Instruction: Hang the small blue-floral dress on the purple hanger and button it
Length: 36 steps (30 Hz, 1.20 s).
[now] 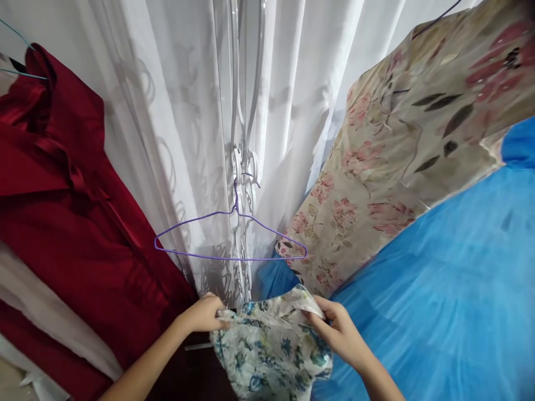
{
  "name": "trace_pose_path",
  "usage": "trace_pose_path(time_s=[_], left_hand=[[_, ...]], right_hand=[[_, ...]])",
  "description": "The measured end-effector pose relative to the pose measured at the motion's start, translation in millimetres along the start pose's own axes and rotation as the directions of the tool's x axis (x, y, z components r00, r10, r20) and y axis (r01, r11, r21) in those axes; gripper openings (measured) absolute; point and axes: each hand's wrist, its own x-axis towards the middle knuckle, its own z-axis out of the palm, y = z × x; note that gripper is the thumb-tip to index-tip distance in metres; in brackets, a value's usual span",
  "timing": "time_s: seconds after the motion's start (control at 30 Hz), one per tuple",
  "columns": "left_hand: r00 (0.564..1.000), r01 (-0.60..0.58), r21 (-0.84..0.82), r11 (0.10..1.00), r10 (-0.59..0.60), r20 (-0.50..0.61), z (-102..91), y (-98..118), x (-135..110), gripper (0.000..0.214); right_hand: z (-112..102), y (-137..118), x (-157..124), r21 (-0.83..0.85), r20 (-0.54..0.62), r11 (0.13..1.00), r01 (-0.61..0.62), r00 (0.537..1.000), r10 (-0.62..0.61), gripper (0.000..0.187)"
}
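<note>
Between my two hands is a white garment with a blue and green floral print [271, 340]. My left hand [208, 313] is closed on its upper left edge, and my right hand [334, 323] pinches its upper right corner. The cloth hangs down in loose folds past the bottom of the view. Just above it, a thin purple clothes hanger [234, 258] hangs by its hook from a white metal rack [242, 128], with nothing on it.
To the left hangs a dark red garment [83, 195] on a teal hanger [25, 72]. On the right are a beige floral dress [376, 150] and a bright blue gathered garment [438, 289]. White curtains [179, 100] drape behind the rack.
</note>
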Motion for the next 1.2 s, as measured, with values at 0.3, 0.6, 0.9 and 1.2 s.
trace_pose_path(time_s=[0.3, 0.6, 0.9, 1.2], left_hand=[[0.871, 0.238, 0.309, 0.921, -0.062, -0.486, -133.5, -6, -103, 0.026], [0.732, 0.182, 0.391, 0.902, 0.141, -0.666, -213.8, 19, -92, 0.018], [0.578, -0.015, 0.306, 0.952, 0.258, -0.774, -198.1, 66, -24, 0.017], [0.478, -0.013, 0.346, 0.938, 0.31, -0.822, -190.6, 63, -25, 0.012]], right_hand=[[0, -30, 62, -0.131, 0.078, 0.969, 0.209, 0.977, -0.201, 0.03], [47, -33, 109, -0.192, 0.03, 0.947, 0.258, 0.966, -0.257, 0.033], [50, -19, 79, -0.083, -0.246, 0.957, 0.277, 0.925, -0.289, 0.034], [-34, -27, 104, -0.297, -0.368, 0.95, 0.092, 0.907, -0.203, 0.037]])
